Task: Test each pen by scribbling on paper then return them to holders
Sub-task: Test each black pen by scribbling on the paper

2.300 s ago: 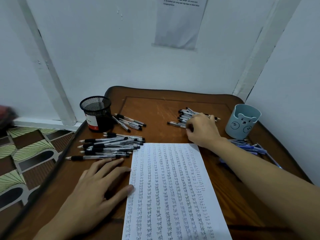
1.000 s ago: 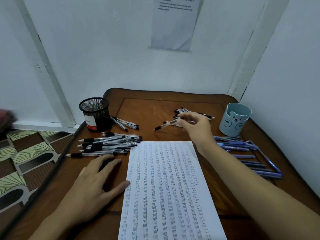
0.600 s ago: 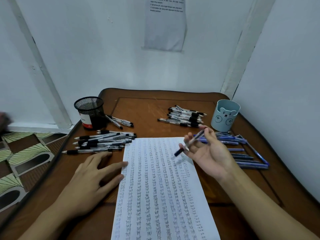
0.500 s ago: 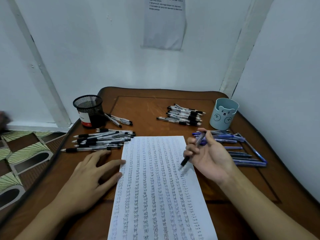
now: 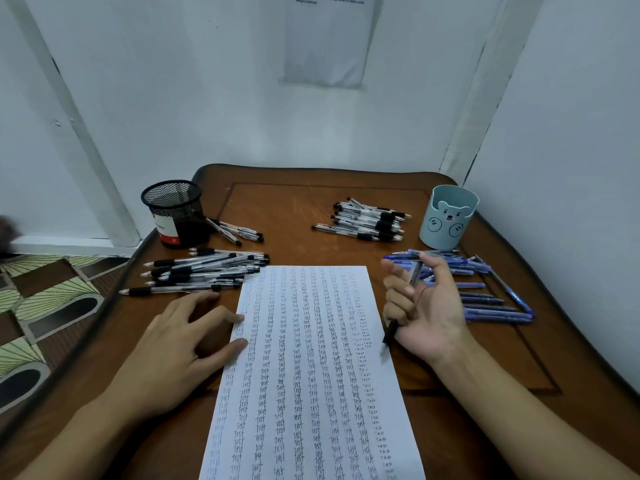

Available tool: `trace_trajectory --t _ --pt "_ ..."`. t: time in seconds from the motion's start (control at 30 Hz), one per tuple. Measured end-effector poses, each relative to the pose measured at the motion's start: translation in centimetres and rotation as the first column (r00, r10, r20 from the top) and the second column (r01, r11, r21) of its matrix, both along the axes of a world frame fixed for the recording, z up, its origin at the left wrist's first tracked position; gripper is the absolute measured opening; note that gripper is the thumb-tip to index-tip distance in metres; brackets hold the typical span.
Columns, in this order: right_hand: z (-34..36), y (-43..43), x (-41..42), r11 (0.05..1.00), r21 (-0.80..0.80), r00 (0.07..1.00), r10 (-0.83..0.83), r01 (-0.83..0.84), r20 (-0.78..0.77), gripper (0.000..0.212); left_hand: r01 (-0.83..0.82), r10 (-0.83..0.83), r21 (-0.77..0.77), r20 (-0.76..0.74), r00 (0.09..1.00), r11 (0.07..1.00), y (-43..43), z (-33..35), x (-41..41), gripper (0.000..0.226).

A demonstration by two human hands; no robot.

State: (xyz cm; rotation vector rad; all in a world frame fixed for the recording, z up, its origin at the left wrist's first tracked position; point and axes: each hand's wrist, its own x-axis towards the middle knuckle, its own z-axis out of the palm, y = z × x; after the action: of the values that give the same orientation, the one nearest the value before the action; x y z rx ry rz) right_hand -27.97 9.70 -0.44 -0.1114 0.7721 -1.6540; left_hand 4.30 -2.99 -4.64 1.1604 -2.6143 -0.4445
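Curled round a clear-barrelled pen with a black rubber grip point(image 5: 391, 332), the right hand point(image 5: 427, 308) sits palm up, its lower fingers closed on the barrel and its forefinger looser above. The pen runs down through the fist, with its tip poking out below, just over the right edge of a white sheet of paper point(image 5: 304, 358) covered in columns of the handwritten word "test". I can't tell whether the tip touches the sheet.

At nine o'clock of the sheet the left hand point(image 5: 180, 341) lies flat with fingers spread, thumb and forefinger tips pressing on the paper's left edge.

A heap of black-grip pens point(image 5: 201, 271) lies at ten o'clock of the sheet, just beyond the left fingers. Farther out on the same line stands a black wire-mesh holder point(image 5: 175, 213), upright, with a few loose pens point(image 5: 239, 232) beside its base. At twelve to one o'clock another bundle of black-grip pens point(image 5: 367, 220) lies near the far edge of the brown wooden table point(image 5: 284, 209). A pale blue plastic holder with a bear face point(image 5: 448, 216) stands upright at two o'clock. Blue pens point(image 5: 491, 299) lie spread at three o'clock, behind and beside the right hand.

A printed notice point(image 5: 329, 39) hangs on the white wall at twelve o'clock. Patterned floor tiles point(image 5: 45, 296) show at nine o'clock, off the table.
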Motion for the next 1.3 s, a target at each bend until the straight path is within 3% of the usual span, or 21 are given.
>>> trace_trajectory --t 0.1,0.23,0.33,0.43,0.47,0.53,0.6,0.67,0.77,0.97,1.1,1.3 --pt "0.0 -0.2 -0.1 0.998 0.048 0.994 0.048 -0.043 -0.097 0.036 -0.007 0.007 -0.004 0.010 1.000 1.000 0.0 0.0 -0.1 0.062" --pt "-0.3 0.3 -0.5 0.990 0.054 0.959 0.141 -0.131 -0.246 0.050 -0.013 0.013 0.001 0.014 1.000 1.000 0.1 0.1 -0.1 0.064" --pt "-0.3 0.9 -0.8 0.983 0.100 0.851 0.181 -0.151 -0.493 0.052 -0.015 0.015 0.004 0.019 1.000 1.000 0.1 0.1 -0.1 0.064" --pt "-0.7 1.2 -1.2 0.989 0.032 0.767 0.133 -0.145 -0.628 0.024 -0.018 0.018 0.010 0.025 1.000 1.000 0.2 0.1 -0.1 0.064" --pt "-0.9 1.4 -1.5 0.987 0.023 0.702 0.130 -0.160 -0.700 0.017 -0.017 0.017 0.008 0.033 0.999 1.000 0.2 0.2 -0.2 0.064" --pt "-1.6 1.6 -1.9 0.980 0.025 0.562 0.133 -0.197 -0.816 0.023 -0.011 0.011 -0.003 0.054 0.998 1.000 0.3 0.2 -0.2 0.064" --pt "-2.1 1.8 -2.0 0.972 0.036 0.493 0.149 -0.231 -0.857 0.023 -0.002 0.003 -0.013 0.078 0.997 1.000 0.3 0.1 -0.1 0.065" --pt "-2.1 2.0 -1.9 0.956 0.060 0.447 0.189 -0.286 -0.875 0.009 0.008 -0.006 -0.027 0.091 0.996 1.000 0.3 0.1 -0.1 0.064" --pt "-2.1 2.3 -2.1 0.917 0.056 0.456 0.249 -0.396 -0.855 0.008 0.028 -0.024 -0.037 0.099 0.995 0.999 0.2 -0.1 -0.1 0.060" --pt "-2.2 2.0 -1.8 0.925 0.161 0.145 0.222 -0.345 -0.964 0.015 0.034 -0.029 -0.043 0.097 0.995 0.999 0.1 -0.2 -0.1 0.058" --pt "-2.0 2.0 -1.8 0.926 0.175 0.117 0.225 -0.333 -0.967 0.018 0.044 -0.039 -0.049 0.097 0.994 0.998 0.1 -0.1 -0.1 0.058" --pt "-1.8 2.0 -1.6 0.931 0.170 0.195 0.241 -0.322 -0.951 0.029 0.040 -0.036 -0.042 0.092 0.995 0.998 0.1 -0.1 -0.1 0.061"
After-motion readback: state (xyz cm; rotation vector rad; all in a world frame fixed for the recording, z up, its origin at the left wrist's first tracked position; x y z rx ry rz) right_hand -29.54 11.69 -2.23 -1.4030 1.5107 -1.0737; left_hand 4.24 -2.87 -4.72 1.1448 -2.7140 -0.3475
